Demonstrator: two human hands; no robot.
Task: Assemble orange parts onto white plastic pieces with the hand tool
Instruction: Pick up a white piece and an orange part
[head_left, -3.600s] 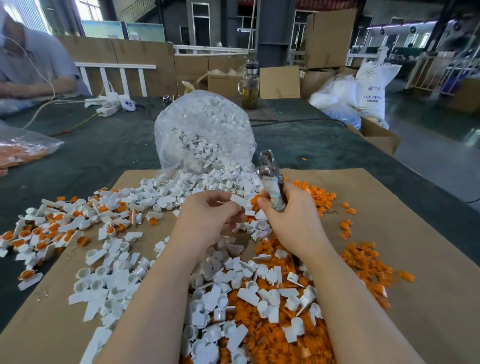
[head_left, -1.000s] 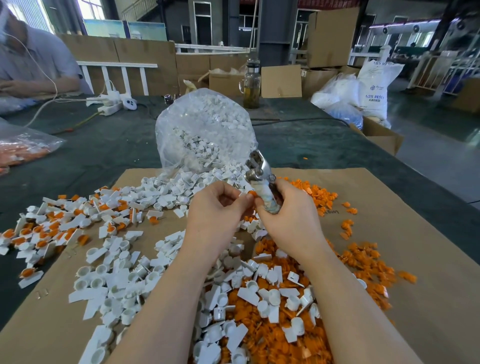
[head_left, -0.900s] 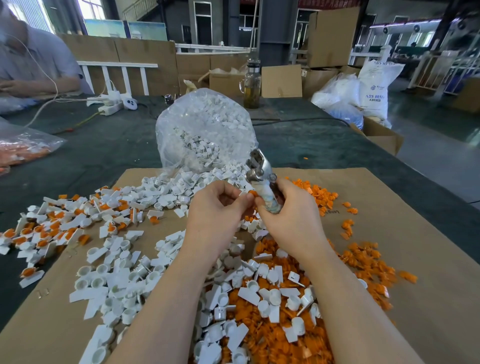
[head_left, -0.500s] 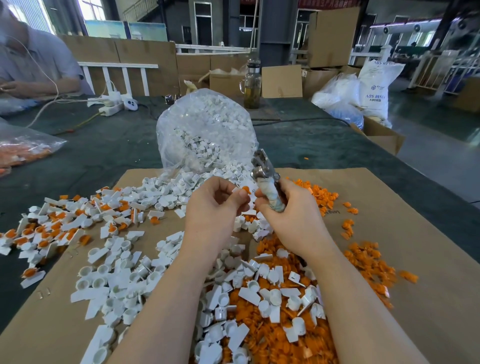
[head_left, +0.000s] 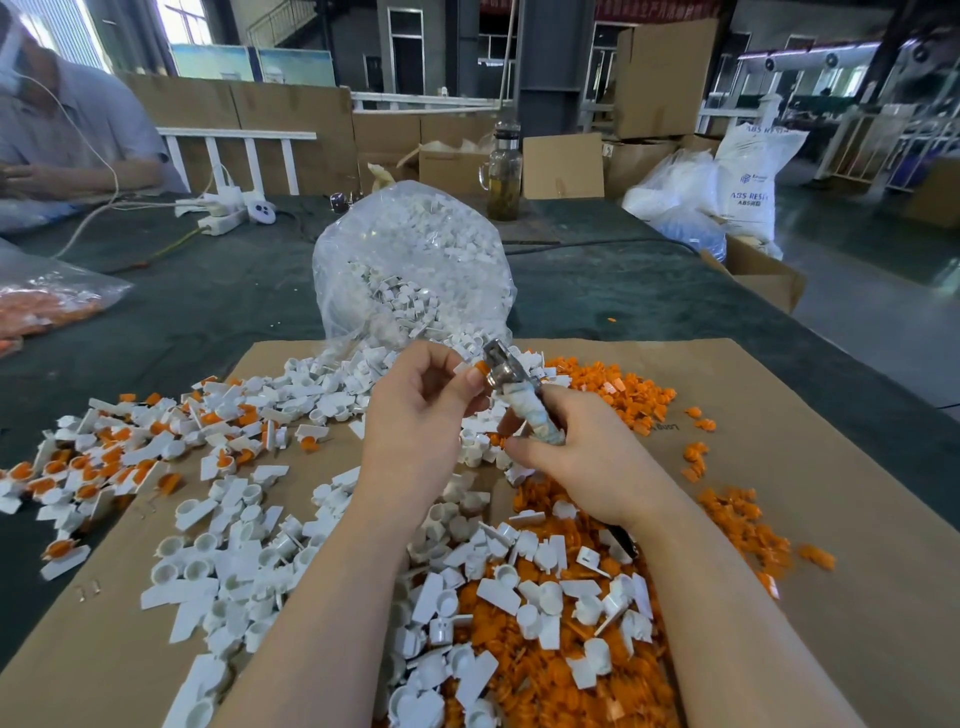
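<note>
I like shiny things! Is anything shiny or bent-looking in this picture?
Head view: daylight glints on the clear plastic bag of white pieces and the metal hand tool; the wide lens bows the brown cardboard sheet's edges; distant windows wash out.

I see a dark green table (head_left: 597, 291) in a dim hall. Behind it stand cardboard boxes (head_left: 660, 78) and a white railing (head_left: 234, 136); windows (head_left: 179, 21) glow beyond, grey floor (head_left: 872, 322) right of it.
</note>
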